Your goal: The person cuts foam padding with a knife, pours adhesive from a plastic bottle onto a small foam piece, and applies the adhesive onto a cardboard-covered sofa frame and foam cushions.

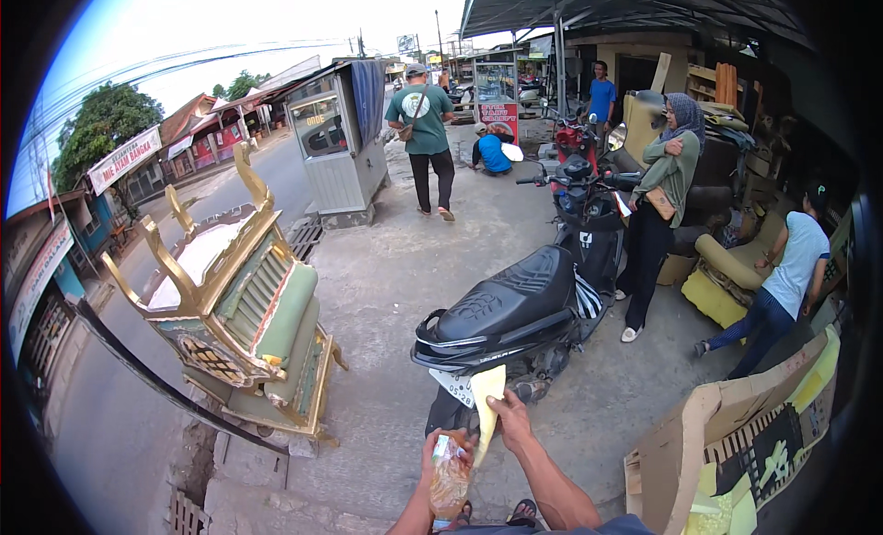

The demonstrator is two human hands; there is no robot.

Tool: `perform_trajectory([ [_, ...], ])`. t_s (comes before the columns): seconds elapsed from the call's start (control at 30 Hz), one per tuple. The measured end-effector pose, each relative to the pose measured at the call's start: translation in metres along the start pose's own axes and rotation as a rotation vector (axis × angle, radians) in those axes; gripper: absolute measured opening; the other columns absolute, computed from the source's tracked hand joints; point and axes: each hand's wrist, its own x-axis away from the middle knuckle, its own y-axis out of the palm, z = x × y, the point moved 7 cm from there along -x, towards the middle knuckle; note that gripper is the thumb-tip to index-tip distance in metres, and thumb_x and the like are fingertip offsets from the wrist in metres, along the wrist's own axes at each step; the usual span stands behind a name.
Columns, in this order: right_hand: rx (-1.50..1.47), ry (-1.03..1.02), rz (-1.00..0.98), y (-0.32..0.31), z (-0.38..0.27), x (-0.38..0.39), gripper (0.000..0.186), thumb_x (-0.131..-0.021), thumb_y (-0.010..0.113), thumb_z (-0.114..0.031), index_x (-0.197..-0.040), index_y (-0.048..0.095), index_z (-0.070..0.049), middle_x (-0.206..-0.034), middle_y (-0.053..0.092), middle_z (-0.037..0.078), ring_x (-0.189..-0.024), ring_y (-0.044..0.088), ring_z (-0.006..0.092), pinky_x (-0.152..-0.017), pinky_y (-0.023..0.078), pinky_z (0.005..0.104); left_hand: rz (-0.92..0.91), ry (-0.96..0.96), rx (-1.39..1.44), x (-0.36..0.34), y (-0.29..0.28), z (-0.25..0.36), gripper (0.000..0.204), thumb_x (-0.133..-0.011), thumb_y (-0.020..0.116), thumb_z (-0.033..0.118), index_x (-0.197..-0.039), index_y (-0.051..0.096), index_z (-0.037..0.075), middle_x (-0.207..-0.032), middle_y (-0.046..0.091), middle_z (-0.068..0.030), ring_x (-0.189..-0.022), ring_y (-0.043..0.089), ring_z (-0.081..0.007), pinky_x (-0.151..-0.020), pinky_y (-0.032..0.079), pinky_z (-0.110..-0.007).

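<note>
My left hand (430, 460) is wrapped round a clear plastic bottle (450, 484) with amber-brown stuff inside and a pale label near its upper end. In my right hand (511, 421) is a thin, pale yellow strip of foam (487, 404), pinched at its edge between thumb and fingers. The strip is wide at the top and narrows downward, its lower end close beside the bottle. Both hands are low in front of me, just behind a parked black motorbike (497, 300). The foam covers part of the bike's number plate.
On the left, a gold-framed green sofa (262, 323) rests on its side beside the gutter. An unfinished furniture frame (685, 425) with yellow foam scraps stands at lower right. People (667, 181) stand and walk around the bike, and a food cart (336, 149) is beyond.
</note>
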Motion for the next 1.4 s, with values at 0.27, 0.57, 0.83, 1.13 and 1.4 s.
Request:
perform_trajectory([
  [0.27,0.384,-0.022,0.035,-0.023,-0.048,0.042,0.055,-0.095,0.064,-0.019,-0.144,0.046,-0.002,-0.119,0.067,0.012,-0.102,0.062,0.0159,-0.090,0.046,0.0293,-0.006,0.171,-0.011,-0.035,0.005,0.028,0.040,-0.093,0.058,0.048,-0.104,0.063,0.010,-0.099,0.063,-0.0186,-0.077,0.062,-0.0246,-0.059,0.054,-0.031],
  [0.57,0.923,0.006,-0.090,-0.021,-0.050,0.022,0.057,-0.091,0.068,-0.030,-0.138,0.054,-0.001,-0.120,0.068,0.016,-0.106,0.065,0.0201,-0.092,0.048,0.0328,-0.066,-0.037,-0.146,-0.034,0.059,-0.019,0.032,-0.095,0.062,0.038,-0.098,0.061,0.006,-0.085,0.064,-0.0097,-0.076,0.064,-0.0239,-0.062,0.058,-0.031],
  [0.83,0.977,0.020,-0.374,0.034,-0.026,0.031,0.054,-0.095,0.062,-0.042,-0.141,0.054,-0.015,-0.117,0.070,0.011,-0.103,0.064,0.0176,-0.087,0.050,0.0322,-0.037,0.087,-0.101,-0.010,0.013,0.011,0.031,-0.092,0.065,0.036,-0.097,0.062,0.005,-0.082,0.064,-0.0077,-0.075,0.065,-0.0215,-0.062,0.057,-0.030],
  [1.13,0.927,0.268,-0.657,0.123,0.051,0.056,0.038,-0.093,0.067,-0.037,-0.117,0.069,-0.007,-0.086,0.073,0.001,-0.060,0.060,0.0082,-0.056,0.047,0.0264,-0.067,0.427,0.225,0.073,-0.058,0.144,0.033,-0.088,0.069,0.035,-0.099,0.063,0.004,-0.092,0.064,-0.0089,-0.085,0.062,-0.0236,-0.070,0.056,-0.031],
  [1.4,0.978,0.259,-0.705,0.178,0.072,0.061,0.033,-0.093,0.067,-0.040,-0.103,0.074,-0.009,-0.078,0.073,-0.001,-0.053,0.056,0.0081,-0.054,0.046,0.0273,-0.051,0.530,0.398,0.107,-0.091,0.185,0.041,-0.086,0.067,0.040,-0.100,0.060,0.002,-0.096,0.060,-0.0135,-0.083,0.059,-0.0238,-0.067,0.055,-0.032],
])
